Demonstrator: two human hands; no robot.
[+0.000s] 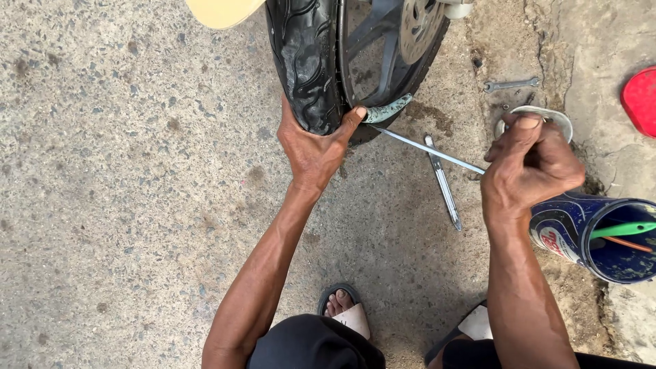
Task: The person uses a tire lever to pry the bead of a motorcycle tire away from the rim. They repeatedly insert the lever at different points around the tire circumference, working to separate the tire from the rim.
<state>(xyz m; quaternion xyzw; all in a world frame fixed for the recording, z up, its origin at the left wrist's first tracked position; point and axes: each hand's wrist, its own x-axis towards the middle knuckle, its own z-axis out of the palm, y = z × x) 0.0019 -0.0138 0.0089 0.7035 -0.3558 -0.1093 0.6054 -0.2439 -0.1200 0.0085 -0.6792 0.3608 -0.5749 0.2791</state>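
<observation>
A black motorcycle tyre (304, 61) on a dark spoked wheel (372, 48) stands upright on the concrete at the top middle. My left hand (316, 147) grips the tyre's lower edge, the thumb pressing at the rim. My right hand (529, 167) is closed around the handle end of a long thin metal tyre lever (427, 150), whose tip reaches under the tyre bead beside my left thumb. A second, greenish lever (389, 109) is wedged at the rim just above.
A flat metal tyre iron (443, 181) lies on the concrete between my hands. A small spanner (511, 84) lies farther back. A blue can (601, 239) holding tools lies at right, a red object (641, 99) at the right edge. My sandalled feet (345, 311) are below.
</observation>
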